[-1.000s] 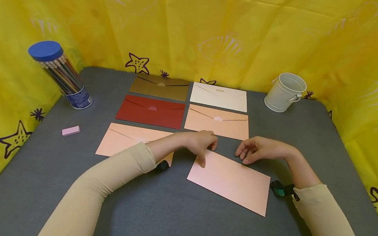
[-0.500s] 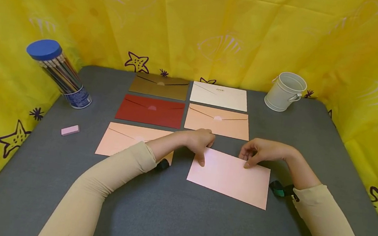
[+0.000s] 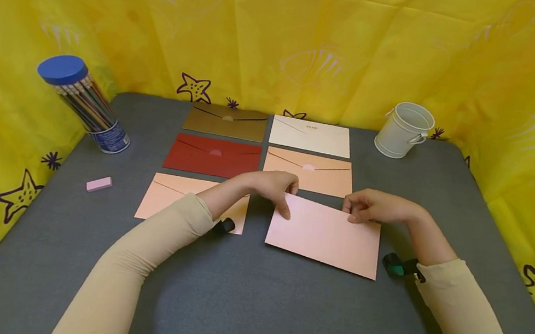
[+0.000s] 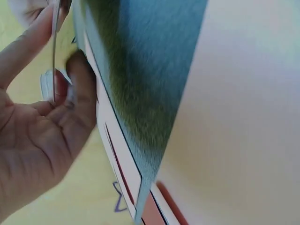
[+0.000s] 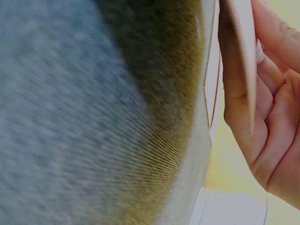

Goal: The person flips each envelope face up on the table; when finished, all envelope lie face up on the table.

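Note:
Both hands hold a plain pale pink envelope by its far edge, at the right of the middle of the table in the head view. My left hand pinches its far left corner, thumb on top and fingers beneath. Near the far right corner my right hand has the same kind of pinch. Both wrist views show the envelope edge-on between thumb and fingers, raised off the cloth. A second pink envelope lies flap side up, partly hidden beneath my left forearm. Just beyond the hands lies a peach envelope.
Red, gold and white envelopes lie farther back on the grey table. At left stand a blue-lidded tub of pencils and a pink eraser. A white bucket is at back right.
My right hand has taken hold of the envelope's far edge beside my left hand's grip. The envelope has risen, moved slightly away from me and turned a little straighter.

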Tool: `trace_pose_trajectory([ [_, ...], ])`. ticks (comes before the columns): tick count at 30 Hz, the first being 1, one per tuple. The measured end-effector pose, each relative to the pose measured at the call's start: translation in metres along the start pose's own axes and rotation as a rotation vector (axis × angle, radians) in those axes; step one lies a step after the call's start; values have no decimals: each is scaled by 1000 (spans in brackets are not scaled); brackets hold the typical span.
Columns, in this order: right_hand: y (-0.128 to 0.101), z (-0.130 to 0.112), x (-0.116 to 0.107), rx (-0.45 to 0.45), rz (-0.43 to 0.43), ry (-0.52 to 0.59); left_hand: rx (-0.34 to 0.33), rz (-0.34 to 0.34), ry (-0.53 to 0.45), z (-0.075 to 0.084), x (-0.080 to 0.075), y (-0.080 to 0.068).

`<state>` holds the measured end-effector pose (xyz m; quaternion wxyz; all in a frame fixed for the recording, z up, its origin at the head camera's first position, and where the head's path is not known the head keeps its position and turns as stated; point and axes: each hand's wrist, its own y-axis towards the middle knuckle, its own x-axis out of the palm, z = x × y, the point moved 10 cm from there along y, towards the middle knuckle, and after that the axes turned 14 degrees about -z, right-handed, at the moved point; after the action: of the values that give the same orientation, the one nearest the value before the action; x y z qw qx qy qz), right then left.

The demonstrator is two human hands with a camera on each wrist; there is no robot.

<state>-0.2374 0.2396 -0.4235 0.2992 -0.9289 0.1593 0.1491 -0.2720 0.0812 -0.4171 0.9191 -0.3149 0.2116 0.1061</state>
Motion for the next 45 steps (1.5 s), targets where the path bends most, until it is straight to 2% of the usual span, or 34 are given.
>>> trace_pose_trajectory([
  [3,-5,0,-9,-8,52,3,-4,24,-163,-8,-10,-5],
  [7,-13,5,-24,29,157,43,-34,61,-389,-22,-19,-11],
  [10,-18,8,-32,50,229,68,-19,96,-522,-29,-24,-14],
  [19,-33,12,-51,103,419,100,88,141,-581,-39,-34,-23],
  [24,-41,20,-58,94,502,246,118,209,-628,-48,-47,-34],
  [28,-46,26,-59,37,512,411,115,253,-646,-55,-56,-44],
  [31,-48,28,-60,-20,505,490,113,274,-672,-58,-61,-49],
  [37,-47,29,-61,-123,491,560,125,283,-710,-58,-64,-53],
  [45,-53,26,-65,-223,582,662,126,268,-810,-62,-62,-52],
])
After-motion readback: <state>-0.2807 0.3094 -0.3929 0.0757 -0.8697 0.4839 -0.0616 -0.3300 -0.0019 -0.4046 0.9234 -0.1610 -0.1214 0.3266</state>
